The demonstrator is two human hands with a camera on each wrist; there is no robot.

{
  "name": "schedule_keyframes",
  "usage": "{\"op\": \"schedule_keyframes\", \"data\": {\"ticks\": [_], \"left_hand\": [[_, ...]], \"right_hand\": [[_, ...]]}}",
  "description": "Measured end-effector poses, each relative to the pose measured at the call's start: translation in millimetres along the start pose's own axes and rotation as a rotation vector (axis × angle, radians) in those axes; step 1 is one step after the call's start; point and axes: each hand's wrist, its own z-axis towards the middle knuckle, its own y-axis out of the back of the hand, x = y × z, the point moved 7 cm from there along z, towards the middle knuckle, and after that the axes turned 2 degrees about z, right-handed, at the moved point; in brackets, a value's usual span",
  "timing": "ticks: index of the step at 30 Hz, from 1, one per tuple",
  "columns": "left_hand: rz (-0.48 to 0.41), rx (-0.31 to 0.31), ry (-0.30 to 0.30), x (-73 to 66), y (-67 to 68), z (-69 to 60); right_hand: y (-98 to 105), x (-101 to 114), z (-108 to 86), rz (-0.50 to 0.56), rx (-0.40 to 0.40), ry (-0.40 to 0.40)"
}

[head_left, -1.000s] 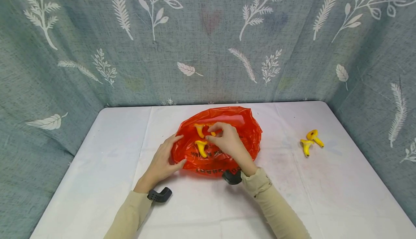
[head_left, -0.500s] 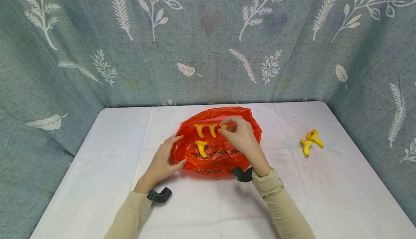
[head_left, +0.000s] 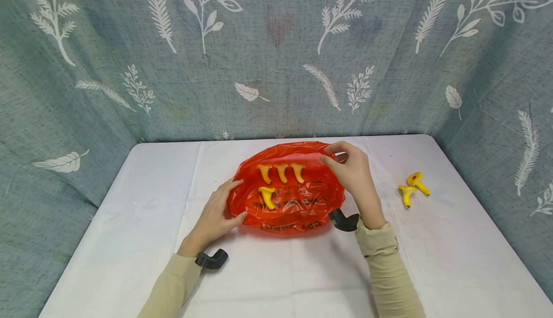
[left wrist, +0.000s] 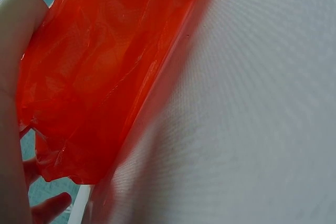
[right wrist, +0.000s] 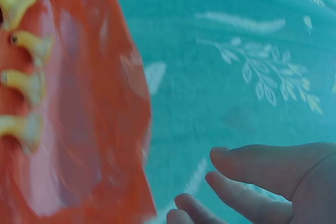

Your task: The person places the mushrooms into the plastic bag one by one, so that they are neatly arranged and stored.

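A red plastic bag (head_left: 311, 190) with dark print lies spread with its mouth open in the head view. Inside it, three yellow trumpet-shaped mushrooms stand in a row, one being the mushroom (head_left: 297, 173) at the right end. Below that row sits another mushroom (head_left: 268, 197). My left hand (head_left: 216, 211) holds the bag's left edge between thumb and fingers; the left wrist view shows the red film (left wrist: 105, 77) beside the thumb. My right hand (head_left: 352, 171), fingers loosely bent and holding nothing, hovers by the bag's upper right rim. The right wrist view shows the fingertips apart from the bag (right wrist: 121, 129).
On the right side of the white-covered table (head_left: 449, 241) lie two more yellow mushrooms, one pale-tipped mushroom (head_left: 407, 195) touching the mushroom (head_left: 418, 182) behind it. A grey-green leaf-patterned curtain (head_left: 285, 68) encloses the table's back and sides.
My right hand has let go of a mushroom at the row's right end and moved right and up to the bag's rim. My left hand has stayed put.
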Motion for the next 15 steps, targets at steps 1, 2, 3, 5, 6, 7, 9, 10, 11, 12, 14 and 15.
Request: {"op": "schedule_keyframes", "data": {"ticks": [1, 2, 3, 5, 6, 7, 9, 10, 11, 12, 14, 15], "left_hand": [[-0.001, 0.000, 0.001, -0.1, 0.2, 0.0], [-0.002, 0.001, 0.002, -0.3, 0.3, 0.0], [-0.005, 0.001, 0.003, -0.8, 0.7, 0.1], [-0.006, 0.004, 0.009, -0.5, 1.0, 0.1], [-0.004, 0.006, 0.012, -0.2, 1.0, 0.1], [-0.006, 0.007, 0.014, -0.1, 1.2, 0.0], [-0.006, 0.009, 0.017, 0.2, 1.4, -0.1], [-0.007, 0.009, 0.017, 0.2, 1.5, -0.1], [-0.008, 0.008, 0.017, 0.1, 1.6, -0.2], [-0.008, 0.008, 0.016, -0.1, 1.6, -0.3], [-0.008, 0.007, 0.013, -0.6, 1.6, -0.3], [-0.008, 0.008, 0.013, -0.8, 1.5, -0.2]], "right_hand": [[5, -2, 0.8, -0.008, -0.014, 0.000], [10, -3, 1.7, -0.013, -0.030, 0.000], [15, -5, 2.3, -0.022, -0.046, -0.001], [24, -8, 3.2, -0.044, -0.077, -0.002], [28, -10, 3.6, -0.056, -0.090, -0.002], [32, -12, 3.9, -0.070, -0.102, -0.005], [39, -15, 4.1, -0.105, -0.122, -0.011], [43, -17, 4.4, -0.124, -0.129, -0.014], [46, -20, 4.5, -0.143, -0.133, -0.021], [50, -22, 4.5, -0.166, -0.138, -0.031], [57, -29, 3.9, -0.219, -0.143, -0.058], [61, -32, 3.5, -0.242, -0.146, -0.076]]}}
